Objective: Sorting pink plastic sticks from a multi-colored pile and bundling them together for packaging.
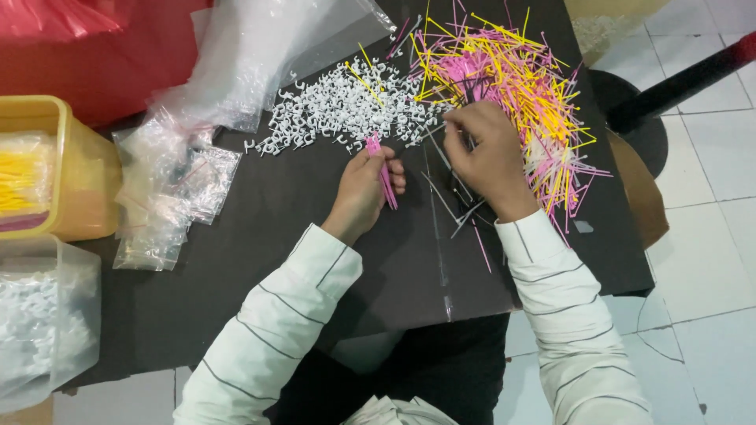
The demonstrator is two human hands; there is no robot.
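Showing off a black counter (236, 260) under a heap of pink and yellow sticks (512, 86), plus a white pile of little clips (339, 110). Holding a pink bundle (384, 173) in the left hand (364, 193). Wearing cream sleeves (276, 330) with thin dark stripes. Sitting off to the side, a yellow bin (55, 169) and clear bags (173, 197).

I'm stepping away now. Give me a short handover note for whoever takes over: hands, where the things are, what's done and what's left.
Left hand: shut on a small bundle of pink sticks, over the black table.
Right hand: fingers down at the near edge of the pink and yellow stick pile; whether it grips one cannot be told.
White clips: heap left of the stick pile.
Clear bags: far left, beside the yellow bin.
Done: a few pink sticks gathered.
Left: most sticks lie mixed in the pile.
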